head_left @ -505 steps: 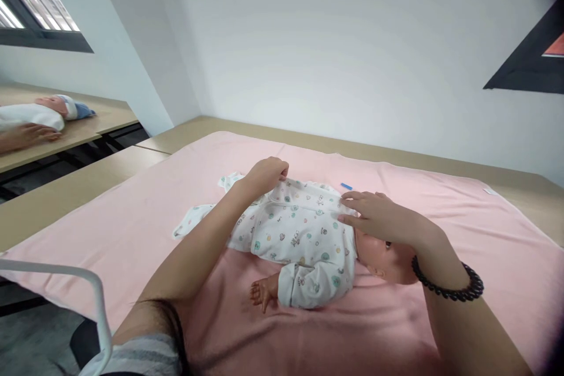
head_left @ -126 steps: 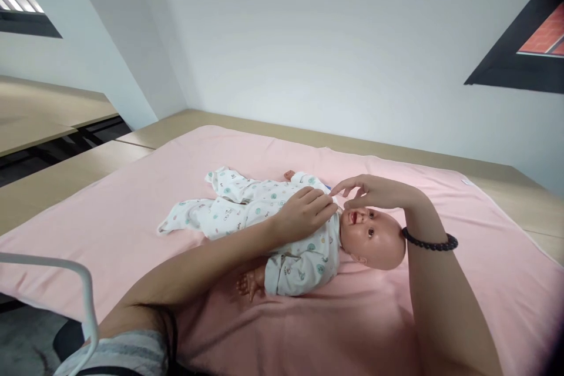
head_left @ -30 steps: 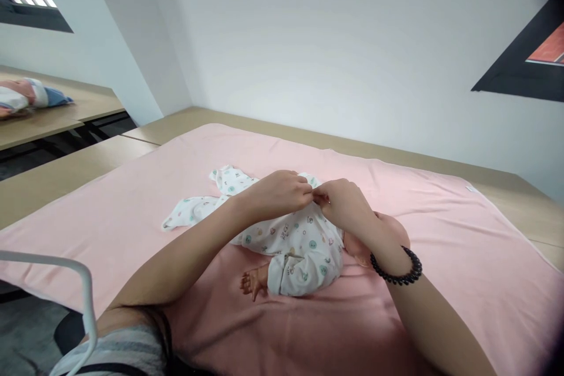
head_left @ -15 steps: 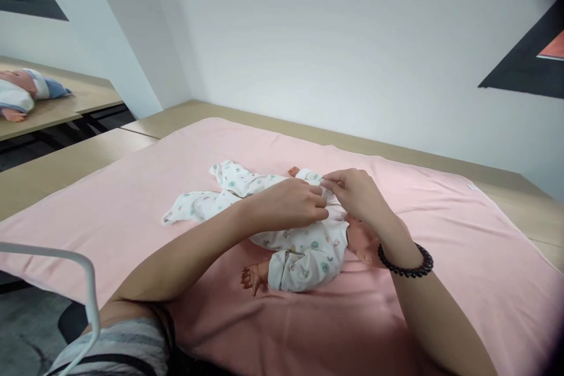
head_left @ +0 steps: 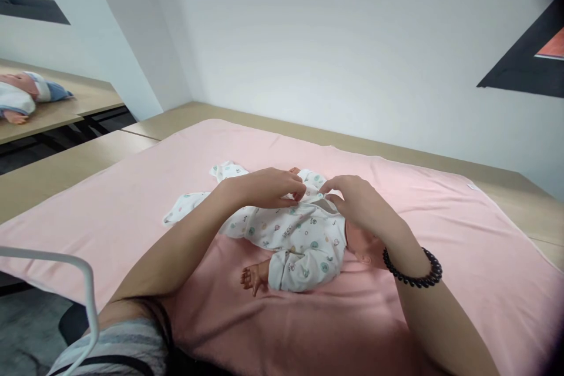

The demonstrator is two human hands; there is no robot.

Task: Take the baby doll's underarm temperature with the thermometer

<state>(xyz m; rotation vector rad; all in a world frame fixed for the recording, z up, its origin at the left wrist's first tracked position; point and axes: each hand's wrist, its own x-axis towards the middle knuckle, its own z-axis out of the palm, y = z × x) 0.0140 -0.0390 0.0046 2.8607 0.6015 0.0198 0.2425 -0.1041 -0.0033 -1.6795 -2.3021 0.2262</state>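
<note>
A baby doll (head_left: 360, 239) lies on its back on a pink blanket (head_left: 317, 329), its head to the right and mostly behind my right forearm. It wears a white patterned romper (head_left: 282, 232) with covered feet. Across the doll's belly, my left hand (head_left: 277, 187) has its fingers curled closed at the front edge of the romper. Near the chest, my right hand (head_left: 348, 195) pinches the romper's edge between thumb and index finger. A gap in the front shows between the hands. One doll hand (head_left: 254, 278) sticks out of the near sleeve.
The blanket covers a wooden table (head_left: 282, 128) against a white wall. Another doll (head_left: 26, 94) lies on a table at the far left. A white curved bar (head_left: 90, 288) rises at the lower left, close to my left arm.
My left hand has moved left and away from the right hand, uncovering the romper's front gap. My right hand has shifted slightly downward and still pinches the edge.
</note>
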